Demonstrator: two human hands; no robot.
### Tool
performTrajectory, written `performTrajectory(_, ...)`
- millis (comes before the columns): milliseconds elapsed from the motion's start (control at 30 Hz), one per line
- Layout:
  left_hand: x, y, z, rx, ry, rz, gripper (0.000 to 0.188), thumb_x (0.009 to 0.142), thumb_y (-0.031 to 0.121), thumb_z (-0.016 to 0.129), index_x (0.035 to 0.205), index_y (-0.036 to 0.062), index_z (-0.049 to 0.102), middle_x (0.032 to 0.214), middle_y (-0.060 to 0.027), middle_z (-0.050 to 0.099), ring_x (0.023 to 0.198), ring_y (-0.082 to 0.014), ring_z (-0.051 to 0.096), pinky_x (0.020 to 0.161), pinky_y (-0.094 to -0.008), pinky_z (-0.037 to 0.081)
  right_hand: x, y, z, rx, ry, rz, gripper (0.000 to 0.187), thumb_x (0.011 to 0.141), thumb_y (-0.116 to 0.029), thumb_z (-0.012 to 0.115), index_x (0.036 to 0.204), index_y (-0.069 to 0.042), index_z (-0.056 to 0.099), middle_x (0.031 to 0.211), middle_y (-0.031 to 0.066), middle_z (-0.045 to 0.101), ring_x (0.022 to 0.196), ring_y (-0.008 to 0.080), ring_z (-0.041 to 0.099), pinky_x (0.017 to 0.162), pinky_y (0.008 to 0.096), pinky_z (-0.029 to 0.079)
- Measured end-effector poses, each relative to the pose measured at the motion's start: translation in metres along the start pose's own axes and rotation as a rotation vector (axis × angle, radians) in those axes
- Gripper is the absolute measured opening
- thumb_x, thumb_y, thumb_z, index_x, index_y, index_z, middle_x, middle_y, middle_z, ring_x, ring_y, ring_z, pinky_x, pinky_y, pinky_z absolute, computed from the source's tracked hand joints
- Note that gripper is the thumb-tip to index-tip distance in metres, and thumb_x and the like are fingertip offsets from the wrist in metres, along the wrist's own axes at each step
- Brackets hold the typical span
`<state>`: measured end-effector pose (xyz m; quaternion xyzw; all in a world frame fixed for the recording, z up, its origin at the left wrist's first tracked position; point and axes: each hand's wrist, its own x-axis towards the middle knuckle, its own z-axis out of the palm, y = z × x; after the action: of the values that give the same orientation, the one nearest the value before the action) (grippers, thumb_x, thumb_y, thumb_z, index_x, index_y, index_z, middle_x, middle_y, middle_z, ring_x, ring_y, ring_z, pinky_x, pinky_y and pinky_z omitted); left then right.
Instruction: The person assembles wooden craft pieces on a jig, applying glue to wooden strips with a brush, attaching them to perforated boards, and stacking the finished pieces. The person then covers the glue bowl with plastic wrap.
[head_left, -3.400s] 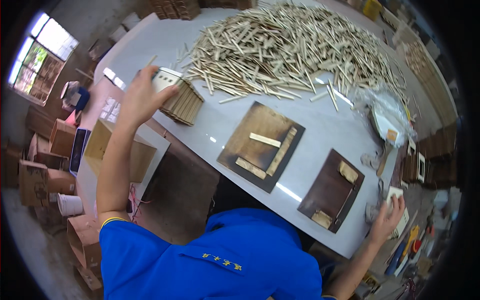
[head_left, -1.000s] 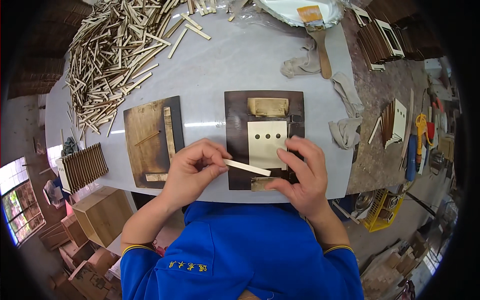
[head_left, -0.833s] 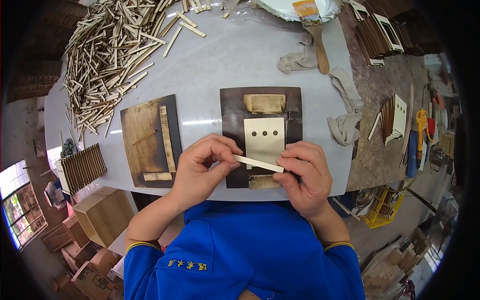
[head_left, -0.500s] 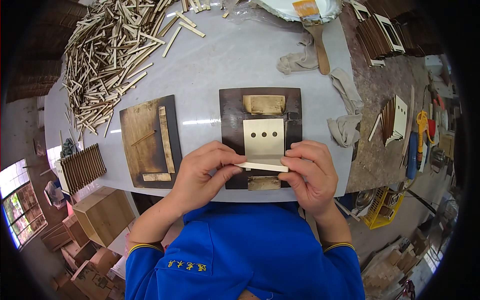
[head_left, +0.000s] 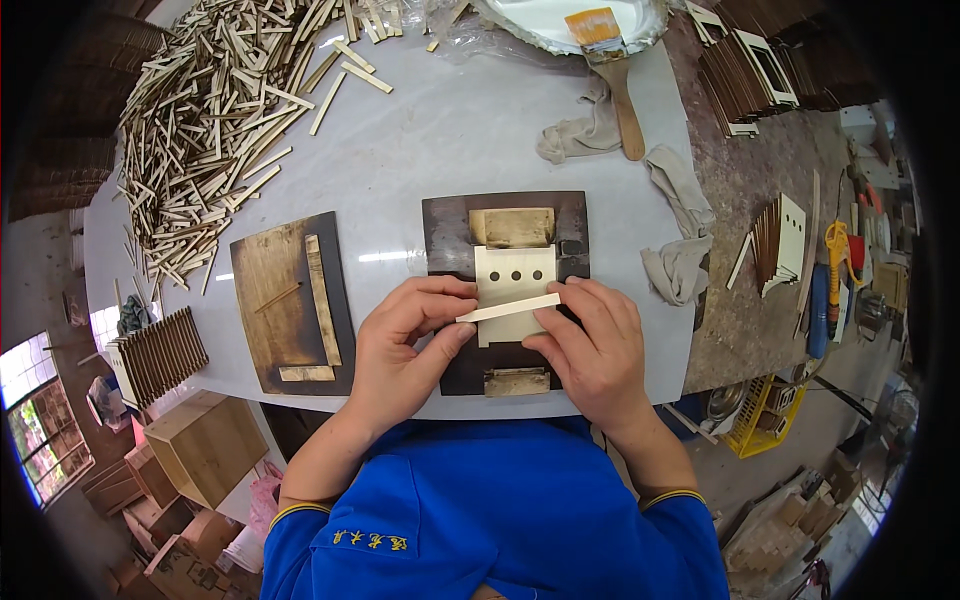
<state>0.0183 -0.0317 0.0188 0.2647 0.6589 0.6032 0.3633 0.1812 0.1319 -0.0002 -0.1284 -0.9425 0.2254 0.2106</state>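
A short pale wooden strip (head_left: 512,307) is held by its two ends above a thin pale wooden panel (head_left: 500,262) with three round holes. My left hand (head_left: 408,340) pinches the left end between thumb and fingers. The right end, tilted a little farther from me, is in the fingertips of my right hand (head_left: 597,342). Beneath them the panel lies on a dark board (head_left: 445,225), its far edge against a worn wooden block (head_left: 512,228). A second block (head_left: 517,382) sits at the board's near edge. The strip hides part of the panel's middle.
Left of the dark board lies another board (head_left: 275,330) with wooden stops. A large heap of strips (head_left: 200,130) covers the far left; a row of stacked panels (head_left: 160,350) stands nearer. Far right are a brush (head_left: 620,95) across a tub of white glue-like stuff (head_left: 525,18) and grey cloths (head_left: 678,270).
Both hands have lifted the strip from the panel's near end toward its middle, and its right end now points farther away. The panel has slid up against the far block. The view shifted slightly.
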Motion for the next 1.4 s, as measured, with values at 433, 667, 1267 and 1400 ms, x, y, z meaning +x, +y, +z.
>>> performTrajectory(433, 0.013, 0.0, -0.001, 0.19, 0.051, 0.064, 0.02, 0.089, -0.009, 0.07, 0.108, -0.0027, 0.073, 0.115, -0.0114, 0.067, 0.086, -0.015, 0.063, 0.074, -0.0234, 0.053, 0.005, -0.001, -0.008, 0.04, -0.09, 0.022, 0.031, 0.081, -0.021, 0.083, 0.105, -0.005, 0.072, 0.127, 0.0103, 0.065, 0.119, 0.0294, 0.059, 0.103, 0.0428, 0.046)
performTrajectory(667, 0.027, -0.003, 0.007, 0.571, 0.119, 0.316, 0.023, 0.085, -0.008, 0.073, 0.106, 0.0008, 0.075, 0.102, -0.0074, 0.065, 0.073, -0.0147, 0.057, 0.061, -0.0251, 0.046, 0.007, 0.004, -0.005, 0.0, 0.03, 0.072, 0.054, 0.072, -0.026, 0.09, 0.121, -0.01, 0.071, 0.152, 0.0157, 0.047, 0.138, 0.0381, 0.044, 0.112, 0.0464, 0.04)
performTrajectory(1267, 0.04, -0.01, 0.001, 0.73, 0.145, 0.303, 0.025, 0.083, -0.007, 0.074, 0.106, 0.0042, 0.077, 0.096, -0.0048, 0.062, 0.072, -0.0145, 0.054, 0.06, -0.0256, 0.044, 0.032, 0.012, -0.024, -0.092, -0.338, 0.102, 0.078, 0.069, -0.041, 0.088, 0.142, -0.026, 0.064, 0.171, 0.0161, 0.024, 0.158, 0.0409, 0.012, 0.121, 0.0563, 0.018)
performTrajectory(1400, 0.042, -0.009, 0.0, 0.754, 0.137, 0.284, 0.029, 0.084, -0.008, 0.073, 0.111, 0.0033, 0.076, 0.097, -0.0054, 0.063, 0.074, -0.0142, 0.055, 0.062, -0.0252, 0.045, 0.036, 0.012, -0.025, -0.091, -0.37, 0.128, 0.077, 0.07, -0.043, 0.088, 0.141, -0.026, 0.065, 0.171, 0.0151, 0.026, 0.158, 0.0406, 0.013, 0.122, 0.0557, 0.018)
